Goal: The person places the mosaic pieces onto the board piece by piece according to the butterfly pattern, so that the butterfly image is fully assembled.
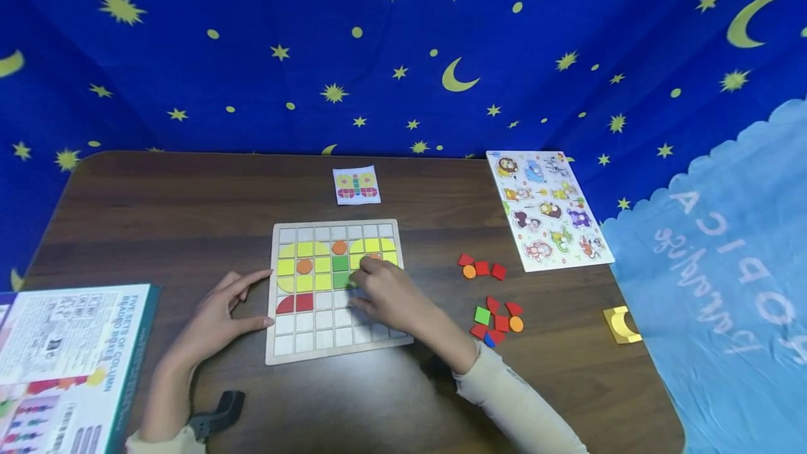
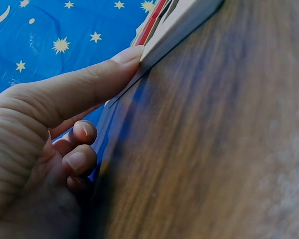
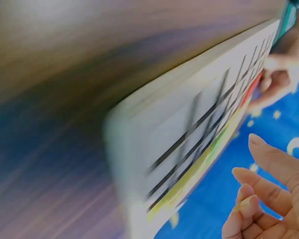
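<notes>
A white pegless grid board (image 1: 321, 319) with a wooden rim lies on the table, partly filled with yellow, green, orange and red shape tiles. At its left edge my left hand (image 1: 217, 317) touches the rim with an extended thumb and index finger; in the left wrist view the thumb (image 2: 89, 87) presses the board's side and other fingers curl loosely. My right hand (image 1: 391, 293) is over the board's right half, hiding some cells. In the right wrist view its thumb and index finger stand apart, with no tile visible between them. A butterfly pattern card (image 1: 356, 186) lies beyond the board.
Loose red, orange, green and blue tiles (image 1: 498, 322) lie right of the board, with another small tile group (image 1: 482, 268) behind them. An animal puzzle board (image 1: 548, 212) is at back right, a yellow piece (image 1: 623, 326) near the right edge, a box (image 1: 69, 363) at left.
</notes>
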The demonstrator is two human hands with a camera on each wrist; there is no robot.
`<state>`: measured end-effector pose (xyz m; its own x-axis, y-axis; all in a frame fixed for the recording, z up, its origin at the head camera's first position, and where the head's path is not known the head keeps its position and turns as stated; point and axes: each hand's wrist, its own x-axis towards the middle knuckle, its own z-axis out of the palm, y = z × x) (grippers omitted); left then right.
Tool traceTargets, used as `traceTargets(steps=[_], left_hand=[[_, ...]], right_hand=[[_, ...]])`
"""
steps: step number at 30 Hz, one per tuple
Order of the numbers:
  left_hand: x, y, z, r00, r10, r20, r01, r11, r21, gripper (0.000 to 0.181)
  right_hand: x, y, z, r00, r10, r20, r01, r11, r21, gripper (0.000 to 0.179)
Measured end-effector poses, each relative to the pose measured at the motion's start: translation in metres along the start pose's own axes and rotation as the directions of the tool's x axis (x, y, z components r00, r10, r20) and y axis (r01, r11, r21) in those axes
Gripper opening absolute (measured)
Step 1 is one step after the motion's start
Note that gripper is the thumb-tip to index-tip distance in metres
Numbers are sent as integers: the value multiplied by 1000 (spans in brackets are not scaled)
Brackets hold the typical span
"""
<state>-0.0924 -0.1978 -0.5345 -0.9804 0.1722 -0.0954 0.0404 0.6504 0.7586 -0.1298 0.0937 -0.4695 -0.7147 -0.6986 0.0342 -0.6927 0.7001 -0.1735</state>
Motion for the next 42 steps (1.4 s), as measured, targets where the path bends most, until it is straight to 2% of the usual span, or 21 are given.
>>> traceTargets(steps=[4,8,13,17,23,27,31,42], left_hand=[[0,0,1,1000,-23,9,23,1000,8,80],[0,1,1,1000,-27,9,27,1000,13,80],[0,1,0,1000,-18,0,18,1000,11,80],[0,1,0,1000,-19,2,19,1000,4,80],[0,1,0,1000,-19,-1,19,1000,5,80],[0,1,0,1000,-26,2,26,1000,2,80],[-1,0,0,1000,-27,2,27,1000,1,80],[0,0,0,1000,-7,-1,7,1000,5,78]], right_hand=[[-23,28,-6,995,95,-6,-95,995,-3,32],[-48,57,-9,982,185,-44,-186,982,-26,33],[-79,89,-12,962,250,-113,-255,967,-30,34],[-101,111,-15,949,291,-120,-297,954,-37,34],[-127,135,-21,912,388,-132,-396,918,-36,32],[-139,147,-21,884,449,-133,-457,889,-37,33],[-145,154,-19,866,485,-126,-493,869,-44,35],[-147,161,-15,850,520,-87,-525,850,-53,31]])
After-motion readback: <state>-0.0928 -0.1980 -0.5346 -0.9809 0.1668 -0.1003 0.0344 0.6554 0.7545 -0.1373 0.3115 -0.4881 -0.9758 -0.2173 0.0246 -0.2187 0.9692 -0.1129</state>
